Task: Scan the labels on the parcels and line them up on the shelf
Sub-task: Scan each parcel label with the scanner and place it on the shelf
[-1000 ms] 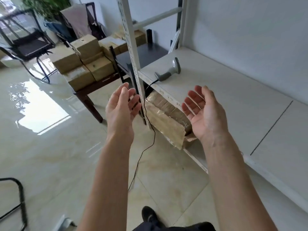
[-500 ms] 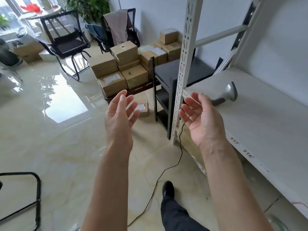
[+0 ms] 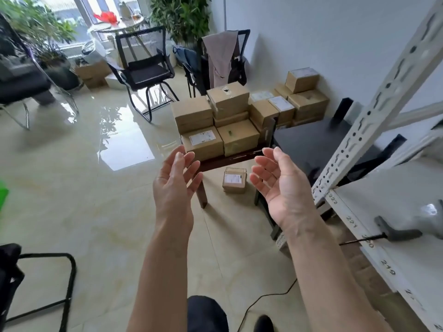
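Both hands hang empty at frame centre — left hand [image 3: 176, 185] and right hand [image 3: 279, 185], palms facing, fingers loosely spread. Beyond them, stacked cardboard parcels [image 3: 215, 123] sit on a low worktop [image 3: 230, 159]; what looks like a barcode scanner [image 3: 407, 226] lies on the shelf [image 3: 395, 195], lower right.

Brown cardboard parcels [image 3: 215, 121] sat stacked on a low table [image 3: 230, 158], several showing white labels. One small parcel [image 3: 234, 180] lay on the floor. Grey scanner [image 3: 407, 226] rested on the white shelf [image 3: 395, 192].
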